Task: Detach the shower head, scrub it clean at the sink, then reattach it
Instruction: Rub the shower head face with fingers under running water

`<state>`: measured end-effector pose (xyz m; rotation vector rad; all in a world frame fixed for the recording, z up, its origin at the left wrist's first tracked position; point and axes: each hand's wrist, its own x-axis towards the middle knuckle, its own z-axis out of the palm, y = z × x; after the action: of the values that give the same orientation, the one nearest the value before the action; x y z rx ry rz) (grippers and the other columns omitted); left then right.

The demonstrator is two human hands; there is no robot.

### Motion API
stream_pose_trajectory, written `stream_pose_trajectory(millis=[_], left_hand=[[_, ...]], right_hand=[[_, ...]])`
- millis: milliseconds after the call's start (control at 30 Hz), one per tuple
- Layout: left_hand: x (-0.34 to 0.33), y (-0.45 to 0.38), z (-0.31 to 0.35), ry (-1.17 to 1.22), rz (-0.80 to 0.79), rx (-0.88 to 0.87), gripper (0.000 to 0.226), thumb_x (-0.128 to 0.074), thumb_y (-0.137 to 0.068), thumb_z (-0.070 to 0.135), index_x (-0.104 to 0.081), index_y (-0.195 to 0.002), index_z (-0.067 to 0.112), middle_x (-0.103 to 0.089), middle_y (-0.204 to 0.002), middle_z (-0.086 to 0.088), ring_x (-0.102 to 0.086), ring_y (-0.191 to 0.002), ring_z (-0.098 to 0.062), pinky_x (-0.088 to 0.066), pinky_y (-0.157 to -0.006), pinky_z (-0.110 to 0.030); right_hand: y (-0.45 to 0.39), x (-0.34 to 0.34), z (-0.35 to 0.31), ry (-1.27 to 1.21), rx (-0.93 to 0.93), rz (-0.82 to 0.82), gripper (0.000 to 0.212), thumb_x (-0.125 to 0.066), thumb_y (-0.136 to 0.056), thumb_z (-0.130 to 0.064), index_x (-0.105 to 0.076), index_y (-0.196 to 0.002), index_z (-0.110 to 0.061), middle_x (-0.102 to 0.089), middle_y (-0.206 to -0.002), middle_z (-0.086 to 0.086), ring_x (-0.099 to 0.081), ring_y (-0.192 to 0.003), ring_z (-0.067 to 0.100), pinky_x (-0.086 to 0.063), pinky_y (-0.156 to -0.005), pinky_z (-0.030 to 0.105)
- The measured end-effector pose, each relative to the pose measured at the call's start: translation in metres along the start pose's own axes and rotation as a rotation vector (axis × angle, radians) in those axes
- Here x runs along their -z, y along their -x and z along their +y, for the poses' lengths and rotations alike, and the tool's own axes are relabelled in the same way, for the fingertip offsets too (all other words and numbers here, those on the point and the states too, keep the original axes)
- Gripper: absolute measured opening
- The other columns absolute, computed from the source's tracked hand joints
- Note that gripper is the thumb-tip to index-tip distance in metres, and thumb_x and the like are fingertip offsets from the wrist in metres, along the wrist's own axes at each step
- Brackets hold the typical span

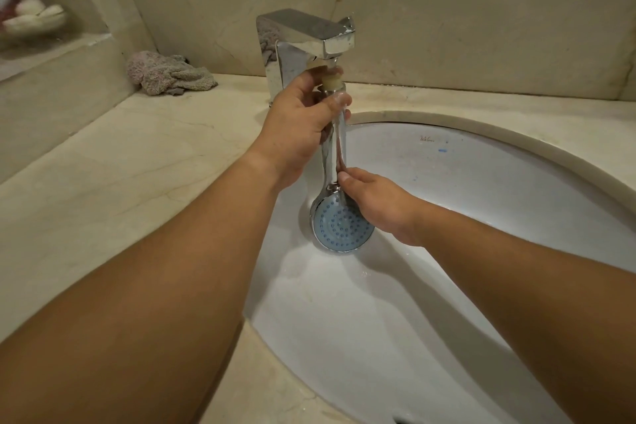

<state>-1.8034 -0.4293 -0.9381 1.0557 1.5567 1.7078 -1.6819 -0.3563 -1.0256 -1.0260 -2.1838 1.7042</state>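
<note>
Shower head (339,213): over the sink (464,182), handle end up under the tap (309,41), face toward the camera.
Left hand (303,127): wrapped tight round the handle top.
Right hand (375,203): pinching the neck, just above the face.
Danger: wet, slippery handle; could slip, drop and bang the sink.

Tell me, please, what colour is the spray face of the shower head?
Light blue with darker blue nozzle dots, on the shower head, seen in the head view.
</note>
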Motion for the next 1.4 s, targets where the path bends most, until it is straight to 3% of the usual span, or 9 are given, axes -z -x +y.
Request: stream_pose_trajectory(millis=[233, 433, 567, 733, 867, 933, 1033, 1200, 1400], left_hand=[[0.0009, -0.0023, -0.0013, 0.023, -0.01, -0.013, 0.029, -0.062, -0.099, 0.006, -0.061, -0.124, 0.02, -0.06, -0.132, -0.031, -0.067, -0.1, -0.027, -0.055, -0.076, -0.024], [-0.0011, 0.0004, 0.0013, 0.025, -0.006, -0.011, 0.027, -0.062, -0.099, 0.007, -0.061, -0.12, 0.023, -0.06, -0.131, -0.031, -0.068, -0.098, -0.025, -0.049, -0.084, -0.04], [-0.001, -0.0004, 0.0004, 0.037, 0.0, -0.015, 0.028, -0.061, -0.099, 0.005, -0.06, -0.123, 0.019, -0.06, -0.131, -0.032, -0.066, -0.1, -0.025, -0.053, -0.079, -0.028], [0.0, -0.0014, -0.0021, 0.016, 0.002, -0.017, 0.027, -0.062, -0.099, 0.007, -0.061, -0.122, 0.022, -0.067, -0.114, -0.017, -0.069, -0.097, -0.026, -0.049, -0.085, -0.045], [-0.0002, -0.0003, -0.0008, -0.002, 0.003, -0.018, 0.026, -0.061, -0.1, 0.008, -0.061, -0.122, 0.023, -0.069, -0.117, -0.021, -0.07, -0.098, -0.025, -0.051, -0.1, -0.056], [-0.0002, 0.0001, 0.0, -0.004, 0.005, -0.018, 0.027, -0.061, -0.1, 0.008, -0.061, -0.123, 0.022, -0.067, -0.123, -0.024, -0.071, -0.099, -0.024, -0.052, -0.098, -0.055], [0.0012, -0.0004, -0.0009, -0.001, 0.011, -0.012, 0.027, -0.06, -0.101, 0.008, -0.061, -0.123, 0.023, -0.069, -0.115, -0.017, -0.071, -0.101, -0.025, -0.051, -0.091, -0.046], [0.0009, -0.0013, -0.0019, 0.004, 0.002, -0.011, 0.028, -0.059, -0.101, 0.008, -0.06, -0.125, 0.021, -0.07, -0.109, -0.012, -0.068, -0.103, -0.026, -0.048, -0.087, -0.043], [-0.0001, -0.0028, -0.0026, 0.008, 0.009, -0.015, 0.028, -0.059, -0.101, 0.006, -0.06, -0.124, 0.021, -0.067, -0.114, -0.014, -0.066, -0.118, -0.036, -0.052, -0.096, -0.046]], right_hand=[[-0.0024, 0.0006, 0.0018, 0.005, 0.004, -0.002, 0.045, -0.038, -0.098, -0.054, -0.05, -0.136, -0.035, -0.06, -0.128, -0.007, -0.054, -0.119, 0.018, -0.039, -0.108, 0.045], [-0.004, 0.0003, 0.0027, 0.025, 0.012, 0.006, 0.047, -0.039, -0.093, -0.057, -0.052, -0.134, -0.036, -0.06, -0.127, -0.007, -0.054, -0.118, 0.018, -0.04, -0.107, 0.045], [-0.0037, 0.0008, 0.0029, 0.011, 0.014, 0.005, 0.046, -0.039, -0.095, -0.055, -0.052, -0.134, -0.034, -0.061, -0.125, -0.007, -0.055, -0.117, 0.018, -0.041, -0.107, 0.044], [-0.0031, 0.0013, 0.0022, 0.024, 0.016, 0.004, 0.043, -0.038, -0.098, -0.052, -0.051, -0.135, -0.033, -0.061, -0.124, -0.005, -0.055, -0.116, 0.019, -0.041, -0.106, 0.045], [-0.0035, 0.001, 0.0025, 0.019, 0.016, 0.006, 0.044, -0.039, -0.097, -0.053, -0.052, -0.134, -0.033, -0.061, -0.124, -0.006, -0.056, -0.116, 0.019, -0.042, -0.106, 0.045], [-0.0027, 0.001, 0.002, 0.026, 0.018, 0.008, 0.043, -0.039, -0.098, -0.053, -0.052, -0.134, -0.033, -0.061, -0.124, -0.005, -0.056, -0.116, 0.019, -0.042, -0.106, 0.045], [-0.0024, 0.0004, 0.0013, 0.033, 0.021, 0.013, 0.044, -0.039, -0.098, -0.052, -0.051, -0.135, -0.032, -0.06, -0.126, -0.004, -0.055, -0.117, 0.019, -0.041, -0.106, 0.045], [-0.0025, -0.0007, 0.0022, 0.032, 0.023, 0.012, 0.044, -0.039, -0.098, -0.052, -0.051, -0.135, -0.031, -0.061, -0.125, -0.004, -0.055, -0.116, 0.019, -0.042, -0.106, 0.045], [-0.0032, -0.0003, 0.0025, 0.026, 0.029, 0.01, 0.048, -0.041, -0.092, -0.057, -0.053, -0.133, -0.034, -0.062, -0.124, -0.007, -0.056, -0.116, 0.017, -0.042, -0.105, 0.044]])
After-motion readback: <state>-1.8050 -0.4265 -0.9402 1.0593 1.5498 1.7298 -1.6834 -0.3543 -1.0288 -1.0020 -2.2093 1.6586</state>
